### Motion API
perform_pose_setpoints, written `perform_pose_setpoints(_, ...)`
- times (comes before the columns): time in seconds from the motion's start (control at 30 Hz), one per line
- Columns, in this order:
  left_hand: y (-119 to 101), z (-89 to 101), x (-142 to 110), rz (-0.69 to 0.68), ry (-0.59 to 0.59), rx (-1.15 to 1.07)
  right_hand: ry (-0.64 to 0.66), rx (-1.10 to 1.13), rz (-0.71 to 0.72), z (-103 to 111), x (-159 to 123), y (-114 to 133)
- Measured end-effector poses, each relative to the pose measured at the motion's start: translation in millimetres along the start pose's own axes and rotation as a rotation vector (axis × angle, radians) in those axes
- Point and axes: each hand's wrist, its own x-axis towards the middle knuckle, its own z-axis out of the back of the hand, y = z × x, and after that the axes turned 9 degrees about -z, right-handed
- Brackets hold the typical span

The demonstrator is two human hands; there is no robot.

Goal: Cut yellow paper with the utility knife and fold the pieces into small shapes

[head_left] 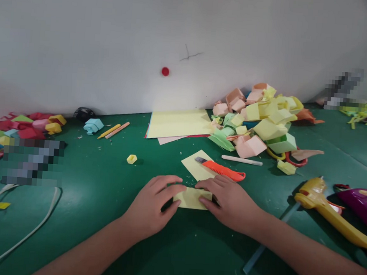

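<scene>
Between my hands is a small piece of pale yellow paper (191,199), apparently folded, low over the green table. My left hand (155,202) pinches its left end between thumb and fingers. At the right end, my right hand (229,199) grips it with the thumb in front and the fingers behind. Just beyond lies a yellow paper square (195,165) with an orange utility knife (223,169) resting partly on it. A capped white pen (241,160) is behind the knife. Left of these sits a tiny yellow folded paper ring (132,159).
Folded paper pieces (266,122) are heaped at the back right, beside stacked paper sheets (178,124). A yellow glue gun (320,205) with a glue stick lies by my right forearm. A white cable (44,222) curves at left. Two pencils (113,130) lie near the wall.
</scene>
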Motion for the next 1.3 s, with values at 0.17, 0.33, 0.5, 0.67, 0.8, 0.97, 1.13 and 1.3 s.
perform_pose_setpoints(0.17, -2.6, -1.6, 0.9, -0.238, 0.135, 0.097, 0.029, -0.062, 0.099, 1.9, -0.7, -0.6)
perform_pose_setpoints(0.33, -3.6, -3.8, -0.3, -0.252, 0.140, 0.159, 0.055, -0.065, 0.224, 4.0, -3.5, 0.3)
perform_pose_setpoints(0.5, -6.8, -4.9, -2.2, -0.257, 0.142, 0.194, 0.064, -0.066, 0.259, 3.2, -5.9, -2.0)
perform_pose_setpoints(0.67, -10.4, -3.5, -2.1, -0.261, 0.134, 0.196, 0.047, -0.078, 0.299, 2.2, -7.0, -5.5)
perform_pose_setpoints(0.8, -11.8, -4.2, -3.0, -0.253, 0.124, 0.195, 0.058, -0.093, 0.307, 3.3, -8.1, -5.4)
perform_pose_setpoints(0.97, -10.9, -6.0, -4.8, -0.257, 0.111, 0.202, 0.070, -0.112, 0.290, 5.7, -9.8, -2.6)
perform_pose_setpoints(1.13, -10.8, -4.9, -3.7, -0.258, 0.105, 0.219, 0.067, -0.117, 0.289, 6.5, -10.7, -1.7)
perform_pose_setpoints(1.3, -12.4, -3.6, -2.3, -0.265, 0.096, 0.245, 0.089, -0.125, 0.282, 7.5, -10.6, -1.5)
